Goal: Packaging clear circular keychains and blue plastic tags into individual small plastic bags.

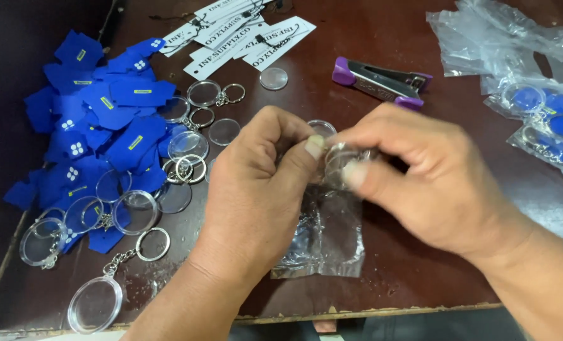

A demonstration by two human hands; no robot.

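My left hand (256,189) and my right hand (420,183) meet above the middle of a dark brown table (420,278). Together they pinch a small round clear plastic keychain case (339,161) between thumbs and fingertips. Below the hands lies a small clear plastic bag (325,240), flat on the table. A clear disc (322,127) peeks out just behind my left thumb.
A heap of blue shirt-shaped paper cutouts (98,120) and several clear keychain cases with rings (136,211) fill the left. White tags (243,35) lie at the back, a purple stapler (382,79) behind my right hand, bagged keychains (546,120) at right.
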